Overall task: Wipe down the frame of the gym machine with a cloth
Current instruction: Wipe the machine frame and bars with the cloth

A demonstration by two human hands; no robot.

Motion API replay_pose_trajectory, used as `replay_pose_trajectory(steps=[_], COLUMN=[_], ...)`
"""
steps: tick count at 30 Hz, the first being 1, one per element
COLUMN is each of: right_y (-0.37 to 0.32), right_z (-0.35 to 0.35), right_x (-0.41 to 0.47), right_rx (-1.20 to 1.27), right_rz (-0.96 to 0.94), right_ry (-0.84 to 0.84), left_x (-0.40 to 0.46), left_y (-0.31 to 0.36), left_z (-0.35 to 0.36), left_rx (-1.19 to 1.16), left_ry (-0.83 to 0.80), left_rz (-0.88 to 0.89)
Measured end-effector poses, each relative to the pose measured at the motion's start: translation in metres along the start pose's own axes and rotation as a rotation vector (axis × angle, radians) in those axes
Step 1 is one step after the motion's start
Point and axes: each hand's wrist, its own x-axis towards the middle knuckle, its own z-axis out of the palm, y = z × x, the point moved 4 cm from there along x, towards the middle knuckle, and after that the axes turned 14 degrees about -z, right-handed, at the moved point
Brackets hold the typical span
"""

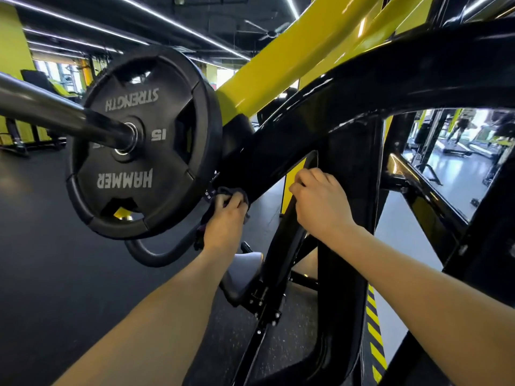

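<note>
Biggest thing here is the gym machine frame (348, 90), glossy black tubing that sweeps from the upper right down toward the middle, with yellow beams (292, 59) crossing behind it; both run off the top and right edges so you only get a slice of the machine. Next is one black weight plate (139, 140) on a steel bar (41, 107) that's cut off at the left edge; the plate's lettering reads mirrored, and I can't tell if a second plate sits behind it. Under the plate there's a curved black handle (156, 254), partly hidden by the left forearm. Lower down a grey seat pad (242, 277) peeks out between the two arms, mostly covered. Two bare hands in view: the left hand (223, 218) has its fingers curled around a dark cloth (211, 199), bunched up and pressed against the underside of the black frame tube right beside the plate's rim; the cloth is so dark it's hard to see where it ends. The right hand (320, 201) is curled over the edge of an upright black frame member just to the right, fingertips hidden behind it. Background treadmills at far right are blurry.
</note>
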Motion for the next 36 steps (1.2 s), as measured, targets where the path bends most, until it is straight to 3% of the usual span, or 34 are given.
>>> replay_pose_trajectory(steps=[4, 7, 16, 25, 36], right_y=[-0.013, -0.020, 0.008, 0.050, 0.130], right_z=[-0.001, -0.016, -0.137, -0.255, -0.385], right_x=[-0.013, -0.019, -0.057, -0.150, -0.303], right_rx=[0.033, 0.032, -0.105, -0.293, -0.445], right_rz=[0.025, 0.015, 0.187, 0.457, 0.680], right_ry=[-0.120, -0.149, -0.243, -0.405, -0.380], left_x=[-0.017, -0.027, -0.021, -0.072, -0.167], left_y=[-0.006, 0.003, 0.077, 0.198, 0.408], left_z=[0.002, -0.014, -0.135, -0.209, -0.286], left_rx=[0.127, -0.030, -0.498, -0.797, -0.977], left_ry=[-0.137, -0.223, -0.192, -0.276, -0.289], left_rz=[-0.038, -0.040, 0.093, 0.385, 0.673])
